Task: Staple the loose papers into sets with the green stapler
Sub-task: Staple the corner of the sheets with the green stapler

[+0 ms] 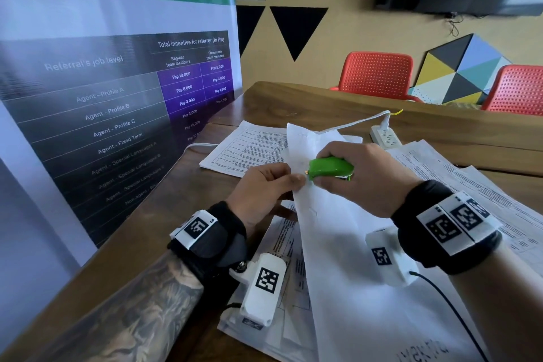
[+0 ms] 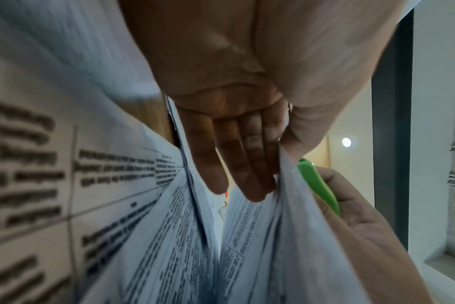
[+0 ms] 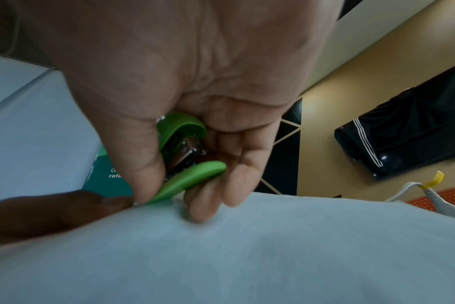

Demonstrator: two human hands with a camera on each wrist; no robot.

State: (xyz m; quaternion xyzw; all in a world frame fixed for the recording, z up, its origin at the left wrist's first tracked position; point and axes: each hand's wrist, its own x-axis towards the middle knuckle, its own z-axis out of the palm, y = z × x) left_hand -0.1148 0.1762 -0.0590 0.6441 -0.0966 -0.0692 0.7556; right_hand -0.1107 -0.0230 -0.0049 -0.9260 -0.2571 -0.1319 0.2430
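Observation:
My right hand (image 1: pixel 349 173) grips the green stapler (image 1: pixel 331 167) above the table, its nose pointing left at the edge of a lifted set of white papers (image 1: pixel 338 232). My left hand (image 1: pixel 273 185) pinches that same paper edge right beside the stapler's nose. In the right wrist view the stapler (image 3: pixel 185 162) lies between thumb and fingers, its metal core showing, over the blank paper back (image 3: pixel 247 246). The left wrist view shows my left hand's fingers (image 2: pixel 242 164) under the sheets (image 2: pixel 286 226) and the stapler (image 2: pixel 320 185) behind them.
More printed sheets lie on the wooden table (image 1: pixel 205 203): a stack at the back (image 1: pixel 244 150), loose ones at right (image 1: pixel 470 179) and under my wrists (image 1: pixel 288 273). A white power strip (image 1: pixel 385 135) sits behind. A banner (image 1: pixel 88 114) stands left; red chairs (image 1: pixel 379 73) beyond.

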